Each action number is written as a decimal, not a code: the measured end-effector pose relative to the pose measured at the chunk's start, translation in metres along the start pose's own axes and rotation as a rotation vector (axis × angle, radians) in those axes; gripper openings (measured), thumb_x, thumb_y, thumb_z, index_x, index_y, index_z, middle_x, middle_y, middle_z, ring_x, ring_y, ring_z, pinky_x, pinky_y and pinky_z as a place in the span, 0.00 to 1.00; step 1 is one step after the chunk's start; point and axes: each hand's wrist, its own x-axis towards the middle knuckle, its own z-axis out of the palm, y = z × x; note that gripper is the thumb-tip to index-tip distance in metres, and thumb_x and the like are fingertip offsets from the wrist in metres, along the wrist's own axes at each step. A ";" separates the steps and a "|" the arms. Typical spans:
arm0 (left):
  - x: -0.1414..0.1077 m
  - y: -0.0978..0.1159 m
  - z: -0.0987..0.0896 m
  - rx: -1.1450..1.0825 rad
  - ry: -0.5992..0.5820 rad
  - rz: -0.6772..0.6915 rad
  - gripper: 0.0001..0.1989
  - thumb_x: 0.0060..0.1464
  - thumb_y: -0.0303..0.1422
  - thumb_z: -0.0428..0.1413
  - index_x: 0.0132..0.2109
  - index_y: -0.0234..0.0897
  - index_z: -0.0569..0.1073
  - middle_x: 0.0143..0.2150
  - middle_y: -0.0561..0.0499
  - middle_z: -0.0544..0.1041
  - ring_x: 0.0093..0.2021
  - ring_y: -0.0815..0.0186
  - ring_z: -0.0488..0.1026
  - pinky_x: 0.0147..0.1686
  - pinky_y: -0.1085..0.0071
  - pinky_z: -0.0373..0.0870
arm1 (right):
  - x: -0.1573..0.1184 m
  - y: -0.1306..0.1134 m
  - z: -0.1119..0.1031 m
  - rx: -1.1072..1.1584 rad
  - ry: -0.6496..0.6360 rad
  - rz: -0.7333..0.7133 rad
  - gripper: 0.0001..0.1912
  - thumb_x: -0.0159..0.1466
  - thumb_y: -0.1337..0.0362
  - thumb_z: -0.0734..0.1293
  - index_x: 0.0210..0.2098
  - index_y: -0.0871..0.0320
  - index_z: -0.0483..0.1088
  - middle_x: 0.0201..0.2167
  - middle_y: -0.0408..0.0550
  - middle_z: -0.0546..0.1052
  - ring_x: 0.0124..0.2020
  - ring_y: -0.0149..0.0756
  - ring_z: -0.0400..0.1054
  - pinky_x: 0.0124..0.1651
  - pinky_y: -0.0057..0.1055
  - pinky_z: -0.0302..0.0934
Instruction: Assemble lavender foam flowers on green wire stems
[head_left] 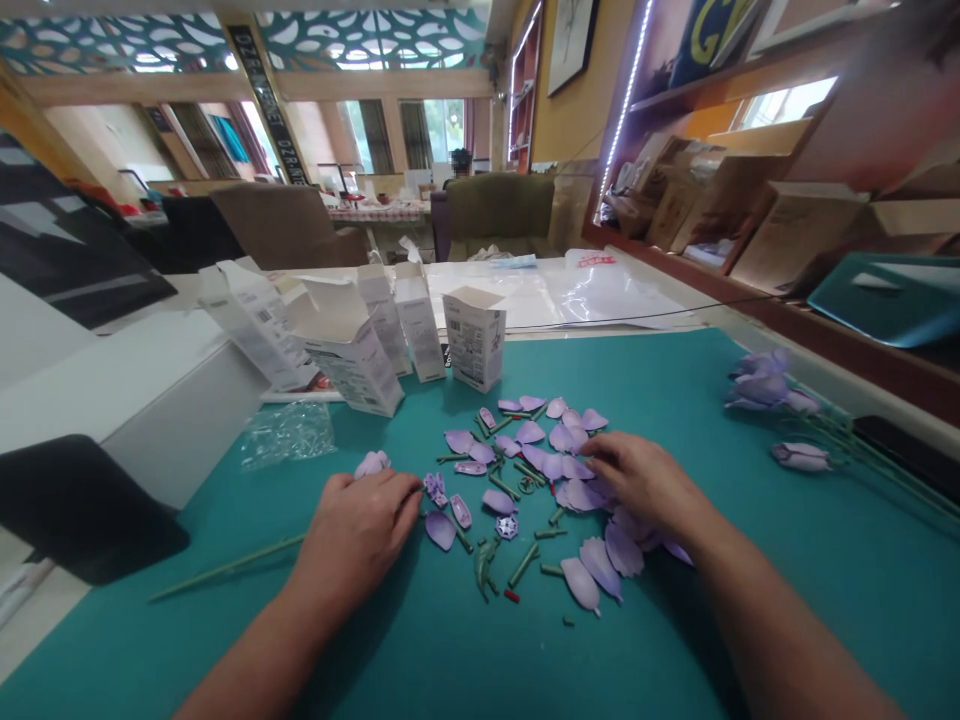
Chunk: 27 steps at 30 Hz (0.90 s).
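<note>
My left hand (362, 525) lies on the green mat with its fingers curled together. A purple flower head (373, 463) shows just beyond its knuckles, and a green stem (229, 568) comes out by its wrist. Its fingertips are beside a small purple connector piece (435, 489); what they hold, if anything, is hidden. My right hand (645, 485) reaches into a heap of purple petals (581, 495), thumb and fingertips closed at a petal (571, 467). Between the hands lie short green stem pieces (523, 565), a green leaf part (484, 567) and a white-purple round piece (508, 527).
Several opened white boxes (474, 340) stand along the back edge of the green mat (675, 640). Crumpled clear bags (289, 435) lie at left, near a dark panel (82, 510). Assembled purple flowers (761, 380) and a dark phone-like object (907, 450) rest at right.
</note>
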 end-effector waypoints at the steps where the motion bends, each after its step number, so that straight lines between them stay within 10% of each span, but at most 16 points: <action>1: 0.000 0.000 -0.001 0.000 -0.002 -0.007 0.16 0.62 0.33 0.41 0.40 0.40 0.75 0.37 0.49 0.79 0.36 0.60 0.74 0.36 0.64 0.56 | 0.000 -0.001 0.000 0.001 -0.005 0.002 0.13 0.62 0.66 0.60 0.40 0.54 0.75 0.41 0.49 0.78 0.43 0.42 0.70 0.42 0.34 0.60; 27: 0.001 -0.010 -0.003 -0.055 -0.084 -0.060 0.16 0.58 0.40 0.46 0.40 0.40 0.76 0.40 0.48 0.79 0.39 0.56 0.74 0.38 0.62 0.59 | -0.002 0.001 -0.007 -0.033 -0.083 0.034 0.13 0.60 0.69 0.61 0.41 0.54 0.74 0.42 0.48 0.78 0.42 0.41 0.70 0.40 0.31 0.58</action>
